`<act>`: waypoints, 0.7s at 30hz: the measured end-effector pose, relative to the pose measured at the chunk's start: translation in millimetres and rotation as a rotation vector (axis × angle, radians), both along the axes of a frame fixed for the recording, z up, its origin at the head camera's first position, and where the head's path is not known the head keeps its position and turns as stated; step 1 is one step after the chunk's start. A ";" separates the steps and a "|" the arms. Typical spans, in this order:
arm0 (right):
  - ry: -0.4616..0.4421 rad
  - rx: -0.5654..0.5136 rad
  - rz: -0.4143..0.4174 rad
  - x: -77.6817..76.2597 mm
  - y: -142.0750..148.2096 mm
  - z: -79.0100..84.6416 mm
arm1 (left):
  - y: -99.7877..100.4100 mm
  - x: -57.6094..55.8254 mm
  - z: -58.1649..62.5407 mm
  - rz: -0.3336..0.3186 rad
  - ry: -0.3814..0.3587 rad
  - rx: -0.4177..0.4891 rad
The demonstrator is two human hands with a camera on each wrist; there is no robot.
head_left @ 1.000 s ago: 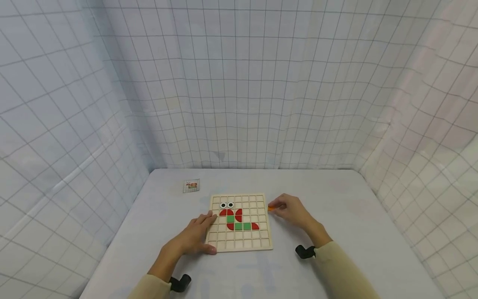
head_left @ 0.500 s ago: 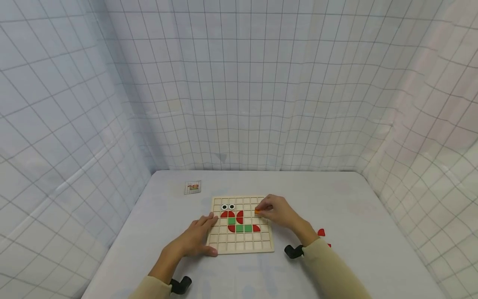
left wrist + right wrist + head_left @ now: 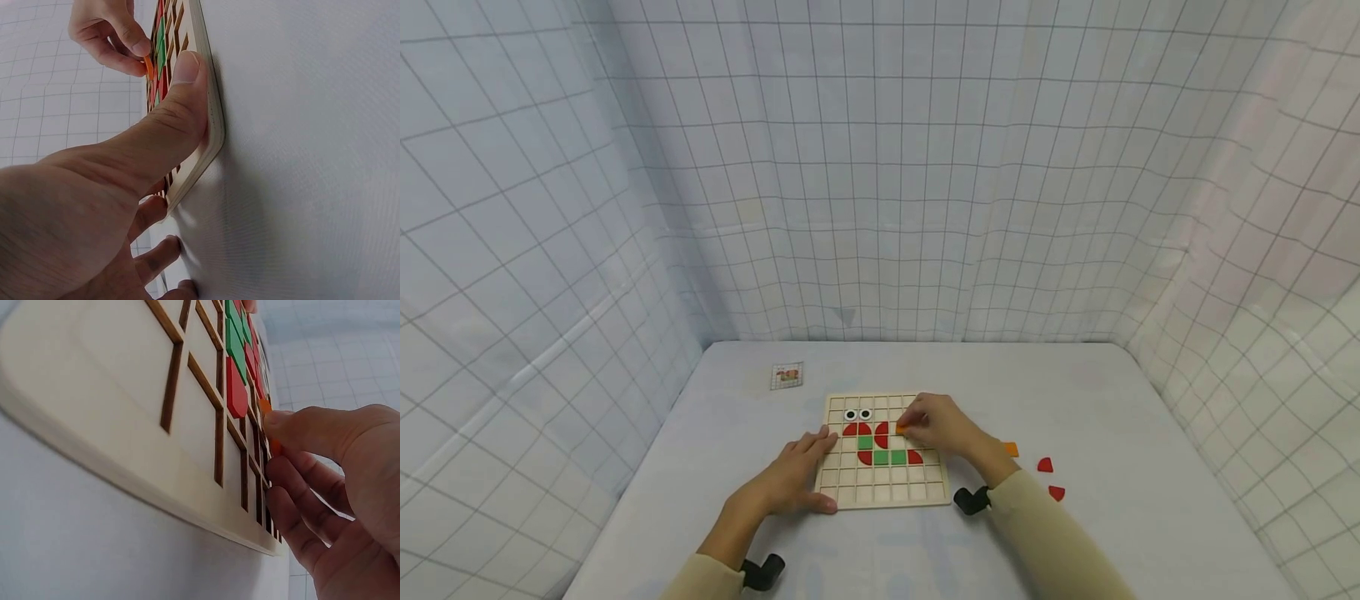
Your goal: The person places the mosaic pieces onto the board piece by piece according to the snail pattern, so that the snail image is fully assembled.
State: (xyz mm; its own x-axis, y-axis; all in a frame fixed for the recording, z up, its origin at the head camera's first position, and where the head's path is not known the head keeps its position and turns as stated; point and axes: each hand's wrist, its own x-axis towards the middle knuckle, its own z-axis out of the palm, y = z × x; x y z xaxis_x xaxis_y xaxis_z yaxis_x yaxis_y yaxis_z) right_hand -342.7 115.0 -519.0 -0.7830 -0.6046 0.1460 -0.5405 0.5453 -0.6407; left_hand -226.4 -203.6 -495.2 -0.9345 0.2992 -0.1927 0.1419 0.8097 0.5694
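A wooden grid board [image 3: 880, 498] lies on the table, with red quarter-round tiles [image 3: 882, 435], green square tiles [image 3: 890, 457] and two eye tiles [image 3: 858, 415] set in its cells. My right hand [image 3: 942, 425] pinches an orange tile [image 3: 265, 406] between thumb and fingers, low over the board just right of the upper red tiles. My left hand [image 3: 788, 475] rests at the board's left side, fingers spread along that edge. In the left wrist view its thumb [image 3: 178, 103] lies on the rim near the corner.
A small picture card [image 3: 787, 376] lies behind the board to the left. Right of the board are another orange tile [image 3: 1011, 449], partly behind the right wrist, and two loose red tiles [image 3: 1051, 478]. Grid-patterned white curtains [image 3: 880, 208] stand around the table.
My right hand has carried the orange tile leftward from beside the board to over its cells. The loose orange and red tiles under the right arm have come into view. My left hand stays put.
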 end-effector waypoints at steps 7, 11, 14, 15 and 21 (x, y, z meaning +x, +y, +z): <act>-0.011 0.036 0.000 -1.6 -6.8 3.9 | 0.1 1.1 -0.2 -0.002 0.004 0.002; -0.004 0.039 0.008 -1.6 -10.9 4.5 | 0.4 1.9 -0.2 -0.005 0.002 -0.004; 0.005 0.032 0.026 -1.8 -14.4 4.9 | 0.4 2.2 1.1 0.000 -0.004 -0.002; 0.007 0.029 0.029 -1.8 -15.5 4.9 | 0.4 2.1 1.6 0.000 -0.004 -0.002; -0.032 0.007 0.024 -2.8 -21.0 4.8 | 0.3 0.7 1.3 -0.001 -0.003 -0.003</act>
State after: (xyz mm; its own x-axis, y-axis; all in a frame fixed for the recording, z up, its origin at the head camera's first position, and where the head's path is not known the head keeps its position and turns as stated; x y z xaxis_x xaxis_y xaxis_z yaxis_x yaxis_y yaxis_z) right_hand -345.6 94.0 -514.2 -0.7725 -0.6242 0.1167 -0.5326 0.5368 -0.6544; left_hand -225.7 -203.2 -493.9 -0.9335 0.3001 -0.1961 0.1415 0.8111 0.5675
